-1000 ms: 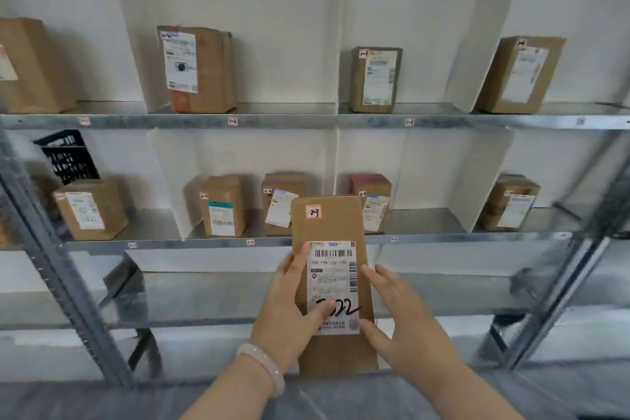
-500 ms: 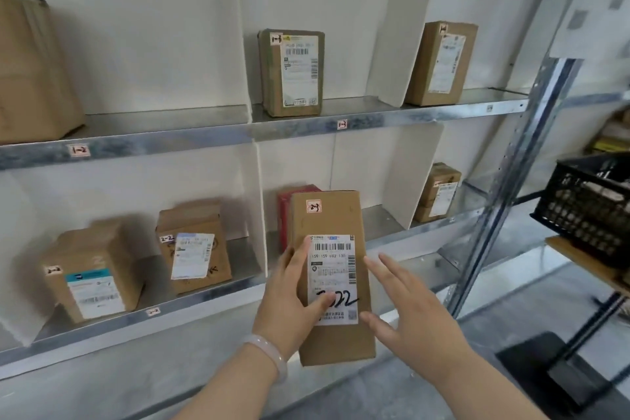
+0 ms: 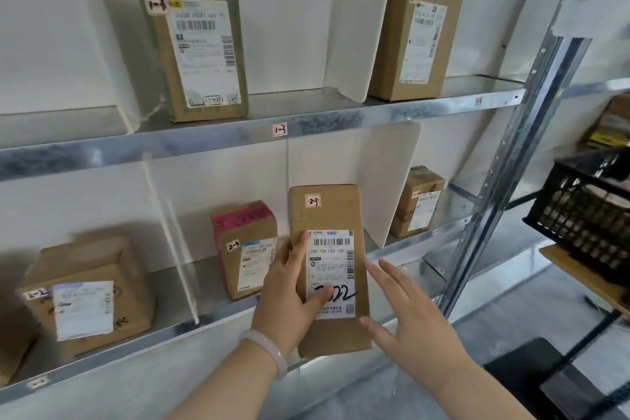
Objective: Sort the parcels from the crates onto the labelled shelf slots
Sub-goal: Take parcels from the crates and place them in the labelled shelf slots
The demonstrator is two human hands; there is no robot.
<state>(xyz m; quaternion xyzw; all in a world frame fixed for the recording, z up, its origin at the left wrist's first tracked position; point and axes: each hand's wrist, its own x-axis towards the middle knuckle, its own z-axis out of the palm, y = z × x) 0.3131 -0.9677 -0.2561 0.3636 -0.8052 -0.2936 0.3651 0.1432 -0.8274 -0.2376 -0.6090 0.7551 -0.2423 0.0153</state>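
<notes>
Two hands up front and one parcel between them. My left hand grips it from the left side, thumb lying across the white label and the other fingers up along the left edge. My right hand is flat and spread wide just off the parcel's right edge, holding nothing. Can't tell if the fingertips actually touch the cardboard.

The parcel is a tall brown box held upright in front of the lower shelf. Its bottom end hangs below the shelf's front lip in this view. It has a small sticker reading 2-3 near the top and a black scribble on the label.

Right beside it on the left, standing on the lower shelf, is a red box also marked 2-3. Further left, past a thin white divider, sits a 2-2 box. To the right, behind a wider white panel, there's a small box.

On the upper shelf a tag on the rail says 1-3, and a 1-3 box stands above it, with a taller box off to the right.

Far right, past the metal post, a black crate sits on a wooden surface. Pale bracelet on my left wrist.
</notes>
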